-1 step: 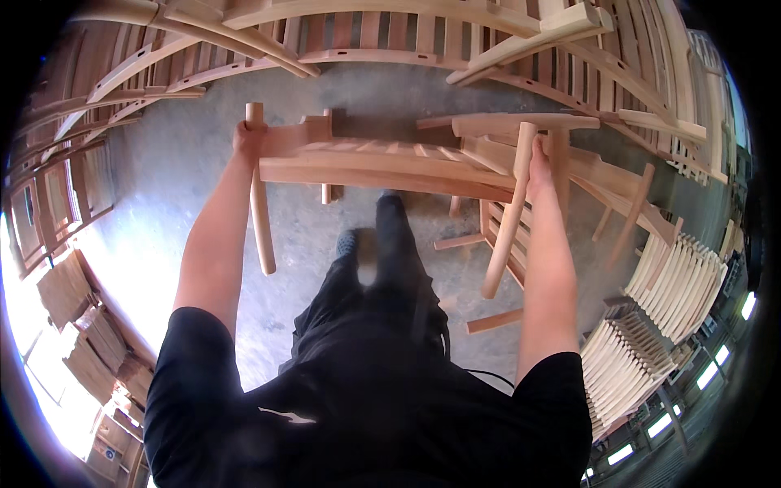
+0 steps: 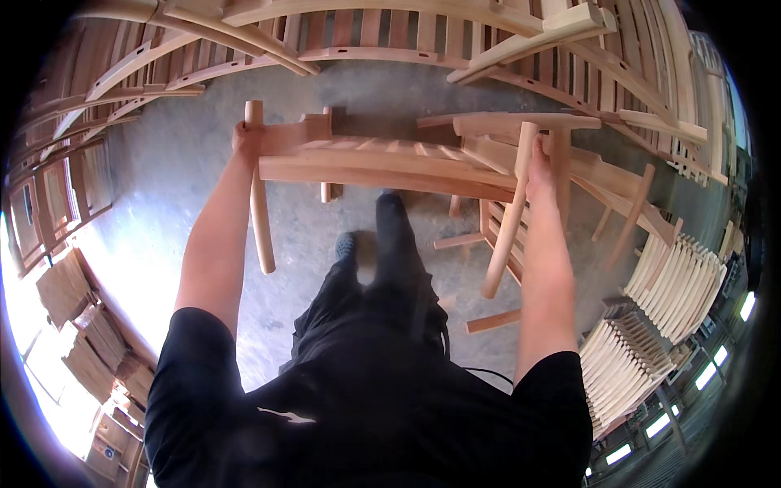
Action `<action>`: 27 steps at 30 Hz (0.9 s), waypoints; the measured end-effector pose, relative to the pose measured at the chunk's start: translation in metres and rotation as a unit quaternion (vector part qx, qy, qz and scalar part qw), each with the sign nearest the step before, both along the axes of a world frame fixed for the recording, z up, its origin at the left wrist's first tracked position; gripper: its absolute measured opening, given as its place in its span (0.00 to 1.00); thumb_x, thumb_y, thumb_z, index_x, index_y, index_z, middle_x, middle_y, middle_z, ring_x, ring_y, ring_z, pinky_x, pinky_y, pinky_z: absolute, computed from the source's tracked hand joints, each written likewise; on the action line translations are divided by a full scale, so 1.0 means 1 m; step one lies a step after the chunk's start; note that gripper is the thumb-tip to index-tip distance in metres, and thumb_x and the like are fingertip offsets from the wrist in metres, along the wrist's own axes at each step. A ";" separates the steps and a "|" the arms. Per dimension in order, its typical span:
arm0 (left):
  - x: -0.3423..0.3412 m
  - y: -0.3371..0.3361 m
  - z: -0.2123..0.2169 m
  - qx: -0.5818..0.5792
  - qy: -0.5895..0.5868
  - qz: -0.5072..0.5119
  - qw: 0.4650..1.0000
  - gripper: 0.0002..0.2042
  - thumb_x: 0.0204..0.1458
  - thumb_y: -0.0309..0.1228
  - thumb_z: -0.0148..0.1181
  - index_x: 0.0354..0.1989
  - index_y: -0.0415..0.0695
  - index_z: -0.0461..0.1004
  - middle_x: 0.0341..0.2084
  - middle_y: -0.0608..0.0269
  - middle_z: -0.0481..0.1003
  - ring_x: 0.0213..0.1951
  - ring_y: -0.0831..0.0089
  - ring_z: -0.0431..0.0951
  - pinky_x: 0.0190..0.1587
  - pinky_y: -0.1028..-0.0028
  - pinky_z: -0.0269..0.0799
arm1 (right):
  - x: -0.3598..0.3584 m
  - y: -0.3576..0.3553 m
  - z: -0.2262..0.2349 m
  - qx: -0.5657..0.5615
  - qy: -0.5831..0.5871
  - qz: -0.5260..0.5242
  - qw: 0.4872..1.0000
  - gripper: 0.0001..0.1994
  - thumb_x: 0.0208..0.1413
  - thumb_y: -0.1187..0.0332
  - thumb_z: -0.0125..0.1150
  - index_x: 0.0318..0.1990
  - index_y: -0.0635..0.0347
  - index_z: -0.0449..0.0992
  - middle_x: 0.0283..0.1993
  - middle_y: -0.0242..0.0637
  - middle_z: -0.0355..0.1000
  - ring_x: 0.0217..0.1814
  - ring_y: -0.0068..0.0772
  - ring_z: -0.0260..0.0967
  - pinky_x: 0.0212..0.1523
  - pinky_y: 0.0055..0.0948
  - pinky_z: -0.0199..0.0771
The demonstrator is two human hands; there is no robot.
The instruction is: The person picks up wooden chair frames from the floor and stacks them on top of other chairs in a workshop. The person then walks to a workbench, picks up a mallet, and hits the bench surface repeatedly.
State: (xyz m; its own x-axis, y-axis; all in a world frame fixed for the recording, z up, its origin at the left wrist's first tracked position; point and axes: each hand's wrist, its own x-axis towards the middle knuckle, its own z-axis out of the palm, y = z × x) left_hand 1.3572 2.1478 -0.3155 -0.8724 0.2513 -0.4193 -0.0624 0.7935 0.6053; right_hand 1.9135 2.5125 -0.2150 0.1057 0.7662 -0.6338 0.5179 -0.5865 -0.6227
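A pale wooden chair frame (image 2: pixel 382 169), with a slatted seat and round posts, is held out in front of me between both arms. My left hand (image 2: pixel 246 140) is closed around its left side, beside the top of the left round post (image 2: pixel 259 215). At the other end, my right hand (image 2: pixel 538 172) grips the frame just behind the right round post (image 2: pixel 511 211); most of those fingers are hidden by the wood. Below and to the right, another wooden frame (image 2: pixel 508 244) with slats shows partly behind the held one.
Slatted wooden chair frames (image 2: pixel 382 55) line the far side in a curve. Stacks of curved pale wooden parts (image 2: pixel 675 285) stand at the right. Flat boards (image 2: pixel 89 342) lie at the left by a bright window. My feet are on the concrete floor (image 2: pixel 171 195).
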 end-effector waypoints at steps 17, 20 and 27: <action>0.089 -0.263 0.098 0.027 0.052 -0.008 0.998 0.17 0.47 0.29 0.61 0.47 0.39 0.69 0.38 0.49 0.76 0.43 0.54 0.76 0.46 0.61 0.71 | 0.044 -0.296 0.144 0.070 0.173 -0.096 0.978 0.40 0.64 0.37 0.36 0.72 0.60 0.48 0.75 0.37 0.46 0.76 0.35 0.44 0.73 0.31 0.42; 0.093 -0.330 0.081 0.043 0.010 0.012 0.999 0.17 0.48 0.27 0.59 0.47 0.39 0.68 0.38 0.50 0.76 0.43 0.55 0.76 0.46 0.61 0.71 | 0.059 -0.366 0.153 0.084 0.239 -0.097 0.963 0.35 0.67 0.40 0.32 0.70 0.59 0.54 0.71 0.36 0.55 0.72 0.34 0.51 0.72 0.32 0.47; 0.107 -0.423 0.058 0.013 -0.063 -0.018 0.998 0.18 0.49 0.25 0.58 0.50 0.40 0.68 0.40 0.56 0.76 0.44 0.66 0.76 0.47 0.66 0.72 | 0.072 -0.469 0.180 0.103 0.240 -0.057 0.964 0.29 0.70 0.47 0.28 0.65 0.57 0.62 0.67 0.35 0.62 0.70 0.31 0.56 0.71 0.32 0.51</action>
State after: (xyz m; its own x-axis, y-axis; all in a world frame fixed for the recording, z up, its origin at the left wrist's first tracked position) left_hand 1.4638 1.7249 -0.2578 -0.8036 0.2943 -0.5173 -0.1101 0.7807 0.6152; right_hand 1.9853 2.0432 -0.0351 -0.0707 0.8818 -0.4663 0.0799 -0.4610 -0.8838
